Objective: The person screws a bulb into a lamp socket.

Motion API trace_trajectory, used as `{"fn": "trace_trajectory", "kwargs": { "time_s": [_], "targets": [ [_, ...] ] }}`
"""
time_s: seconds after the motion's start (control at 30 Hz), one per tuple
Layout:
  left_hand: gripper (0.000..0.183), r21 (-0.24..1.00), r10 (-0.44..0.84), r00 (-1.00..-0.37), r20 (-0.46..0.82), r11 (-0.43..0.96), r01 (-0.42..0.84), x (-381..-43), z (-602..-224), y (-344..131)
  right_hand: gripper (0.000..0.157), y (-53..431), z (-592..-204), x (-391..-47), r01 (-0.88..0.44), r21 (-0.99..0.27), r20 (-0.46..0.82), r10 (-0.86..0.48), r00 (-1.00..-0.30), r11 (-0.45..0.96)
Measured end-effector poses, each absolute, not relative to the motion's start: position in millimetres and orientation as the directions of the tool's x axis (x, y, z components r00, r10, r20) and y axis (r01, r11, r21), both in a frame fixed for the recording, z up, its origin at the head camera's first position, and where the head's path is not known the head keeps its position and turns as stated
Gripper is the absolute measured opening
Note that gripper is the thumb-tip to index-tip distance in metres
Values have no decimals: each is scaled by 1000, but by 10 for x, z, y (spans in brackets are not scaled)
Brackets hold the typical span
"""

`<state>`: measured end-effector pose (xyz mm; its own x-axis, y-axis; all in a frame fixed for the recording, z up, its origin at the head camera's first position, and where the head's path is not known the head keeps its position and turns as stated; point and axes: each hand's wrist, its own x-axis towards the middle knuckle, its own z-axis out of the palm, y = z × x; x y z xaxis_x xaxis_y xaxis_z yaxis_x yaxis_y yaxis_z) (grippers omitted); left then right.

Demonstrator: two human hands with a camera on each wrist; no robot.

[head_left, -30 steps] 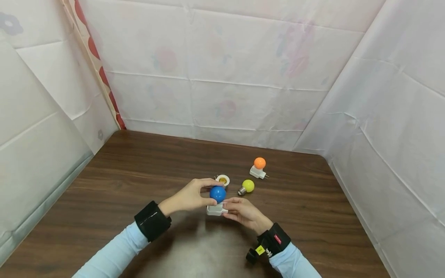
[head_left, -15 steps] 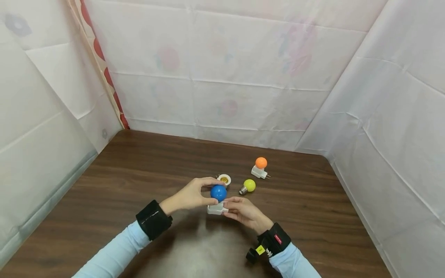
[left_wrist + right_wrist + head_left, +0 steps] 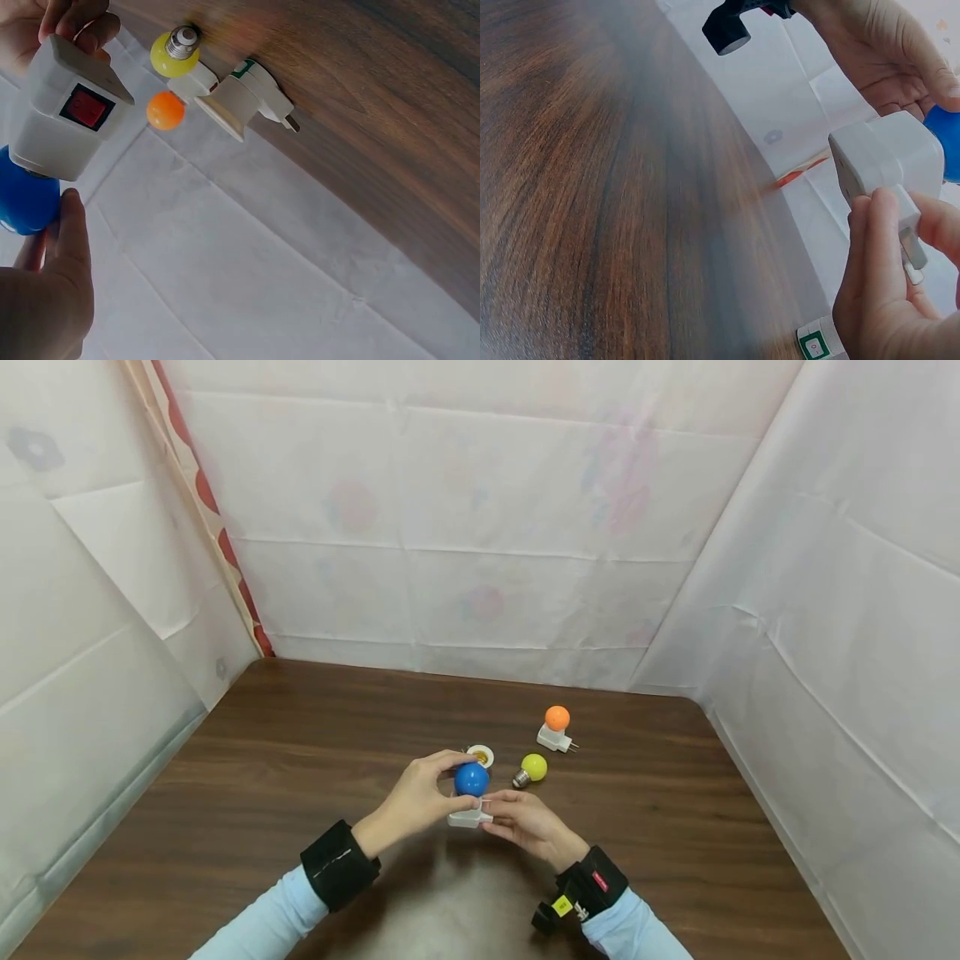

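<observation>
The left hand [image 3: 415, 795] pinches the blue light bulb [image 3: 471, 779] between thumb and fingers, at the mouth of the white plug-in lamp socket [image 3: 900, 150]; how deep it sits is hard to tell. The right hand [image 3: 527, 827] grips the socket's plug end. A yellow bulb [image 3: 535, 767] lies nearby.

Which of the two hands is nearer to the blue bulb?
Left: the left hand grips the blue bulb, while the right hand holds the white socket below it, by its plug end.
</observation>
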<state>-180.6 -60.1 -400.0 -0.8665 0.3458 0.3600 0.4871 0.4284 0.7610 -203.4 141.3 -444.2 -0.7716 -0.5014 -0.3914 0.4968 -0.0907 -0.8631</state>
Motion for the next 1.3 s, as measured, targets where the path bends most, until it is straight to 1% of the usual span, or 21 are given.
{"fn": "trace_trajectory", "kwargs": {
  "time_s": [0.13,0.4,0.6,0.73,0.93,1.0,1.2,1.3],
  "targets": [
    [53,756,364,-863,349,435,489,-1801,-4010,-624,17,1396,-4469,-2027,503,-859,-393,-505,-768,-95],
    [53,766,428,-839,335,396,507,-1835,-3994,-718,18,1374,-4482,-2047,506,-857,-387,-527,-757,-97],
    [51,776,469,-828,307,380,503,-1842,-3983,-735,14,1387,-4472,-2029,521,-847,-396,-527,-752,-107],
    [52,780,449,-840,304,389,490,-1823,-3975,-712,16,1381,-4463,-2008,521,-846,-397,-519,-757,-112],
    [54,749,356,-870,342,456,481,-1789,-3960,-630,17,1364,-4440,-1993,508,-853,-393,-490,-778,-123],
    [54,737,329,-874,357,475,480,-1782,-3958,-610,20,1358,-4434,-1998,508,-853,-392,-489,-779,-125],
    [53,722,308,-872,381,489,488,-1761,-3957,-576,42,1364,-4425,-2002,521,-845,-406,-487,-774,-124],
    [54,726,306,-872,382,484,488,-1747,-3963,-563,45,1368,-4434,-2001,534,-836,-421,-478,-771,-125]
  ]
}}
